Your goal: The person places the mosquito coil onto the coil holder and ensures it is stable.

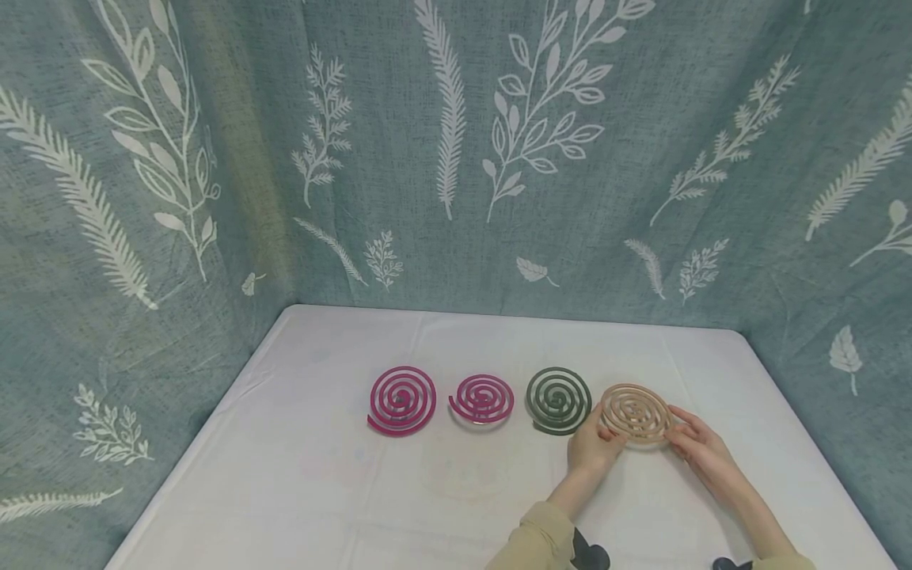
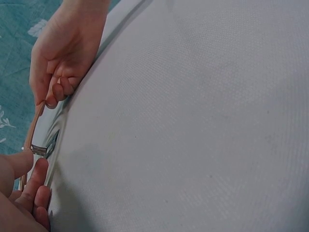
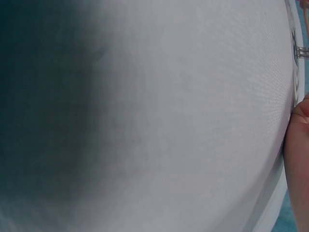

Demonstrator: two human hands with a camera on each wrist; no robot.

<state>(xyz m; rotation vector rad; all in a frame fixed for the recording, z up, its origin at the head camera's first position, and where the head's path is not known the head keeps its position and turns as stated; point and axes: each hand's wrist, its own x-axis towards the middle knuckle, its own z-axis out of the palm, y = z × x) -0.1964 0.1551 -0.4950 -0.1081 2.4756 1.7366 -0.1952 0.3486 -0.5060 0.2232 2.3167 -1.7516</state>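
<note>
A tan mosquito coil (image 1: 636, 413) is held level between both hands at the right of the table in the head view. My left hand (image 1: 594, 445) pinches its left edge, and my right hand (image 1: 705, 453) pinches the right edge. The left wrist view shows the coil (image 2: 35, 125) edge-on, with a small shiny metal stand (image 2: 40, 151) at its underside, near the left fingers. Whether stand and coil are joined cannot be seen. Left of the hands lies a dark green coil (image 1: 559, 400), close to my left fingertips.
Farther left are two magenta coils (image 1: 403, 400), the right one (image 1: 482, 398) looking raised and tilted. All sit on a white-covered table (image 1: 342, 491). A blue-green curtain (image 1: 427, 261) with white leaf prints hangs around the back and sides.
</note>
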